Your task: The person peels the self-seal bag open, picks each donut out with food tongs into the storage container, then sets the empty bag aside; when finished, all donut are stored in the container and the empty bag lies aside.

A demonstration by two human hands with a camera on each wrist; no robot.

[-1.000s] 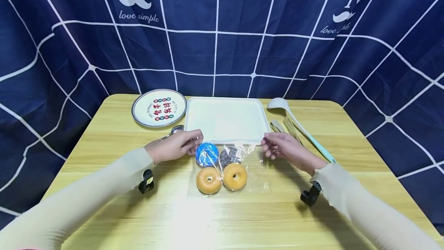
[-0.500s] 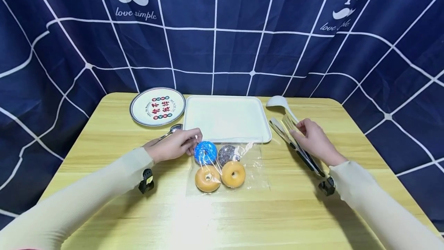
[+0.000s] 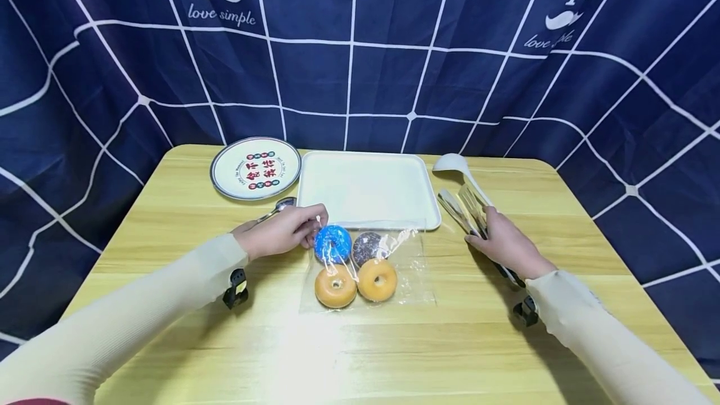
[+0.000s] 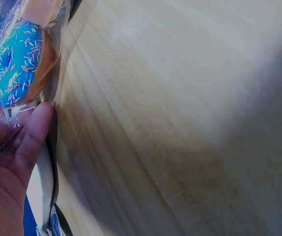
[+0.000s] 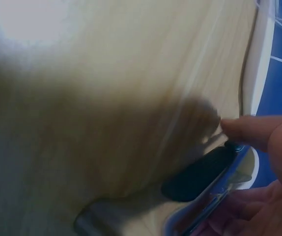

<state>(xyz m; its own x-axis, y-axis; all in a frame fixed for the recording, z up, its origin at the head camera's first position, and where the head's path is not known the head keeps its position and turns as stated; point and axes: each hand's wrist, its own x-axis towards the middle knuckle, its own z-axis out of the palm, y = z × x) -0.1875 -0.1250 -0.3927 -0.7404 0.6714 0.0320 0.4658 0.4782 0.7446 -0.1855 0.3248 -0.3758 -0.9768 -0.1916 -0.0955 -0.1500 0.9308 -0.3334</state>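
Note:
My left hand [image 3: 287,230] pinches the upper left corner of a clear plastic bag [image 3: 416,261], beside the blue sprinkled doughnut [image 3: 333,244]. A dark doughnut [image 3: 368,249] and two plain ones, a left doughnut [image 3: 335,286] and a right doughnut [image 3: 377,280], also lie in the bag. Over the dark handles of metal tongs [image 3: 458,211] is my right hand [image 3: 509,245], its thumb on the near side. In the right wrist view the thumb is straight and apart from the dark tongs handle [image 5: 200,174]; the other fingers are partly hidden behind the tongs.
A white tray [image 3: 368,189] lies behind the bag. Left of it are a printed plate [image 3: 255,169] and a spoon [image 3: 284,204]. At the right, a white ladle [image 3: 452,163] lies close behind the tongs, its handle partly covered by my right hand.
My right hand has left the bag's upper right corner and moved right to the tongs, whose handles it now covers. The left hand has stayed at its corner of the bag.

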